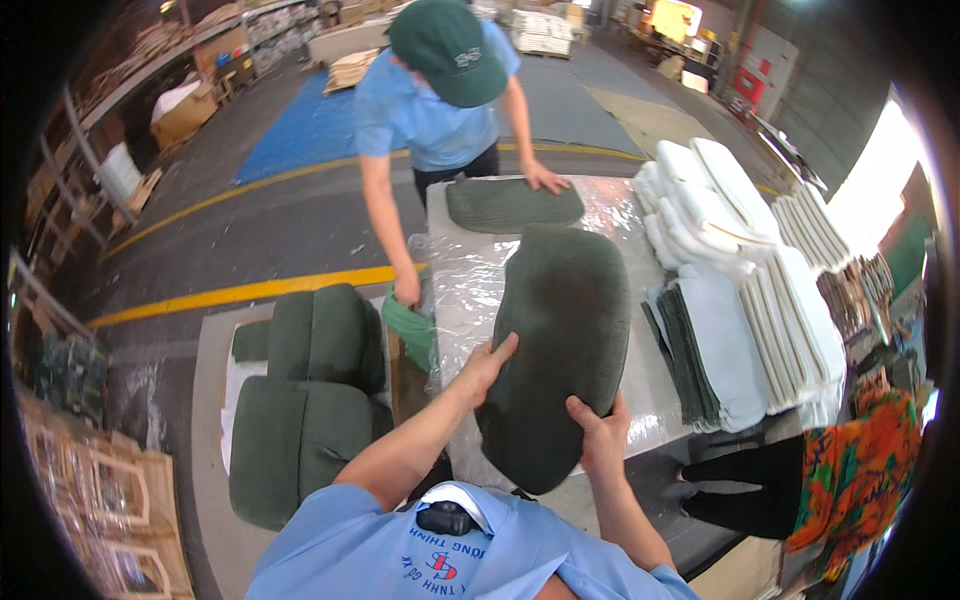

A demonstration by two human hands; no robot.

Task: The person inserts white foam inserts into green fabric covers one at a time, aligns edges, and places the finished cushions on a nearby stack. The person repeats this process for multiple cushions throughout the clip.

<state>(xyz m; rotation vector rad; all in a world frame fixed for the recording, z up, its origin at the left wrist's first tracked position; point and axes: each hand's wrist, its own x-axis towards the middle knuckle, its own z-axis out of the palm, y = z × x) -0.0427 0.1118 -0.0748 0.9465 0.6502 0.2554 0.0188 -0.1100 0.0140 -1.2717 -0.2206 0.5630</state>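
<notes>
Between my two hands is a dark green fabric-covered cushion (560, 340), long and rounded at its ends, tilted above the table. My left hand (488, 368) grips its left edge with the thumb on top. At its lower right edge, my right hand (602, 432) holds on, thumb pressed over the cover and fingers hidden beneath. Across the table (465, 290), covered in clear plastic, a co-worker in a blue shirt and green cap rests one hand on another dark green cushion (515, 205). The co-worker's other hand holds a green cloth (408, 325) at the table's left side.
Stacked dark green cushions (320, 400) stand to my left. On the table's right are white foam pads (710, 205), folded dark green covers (685, 350) and pale pads (795, 330). Another person in a colourful top (855, 470) stands at the right. Wooden frames (120, 490) lean lower left.
</notes>
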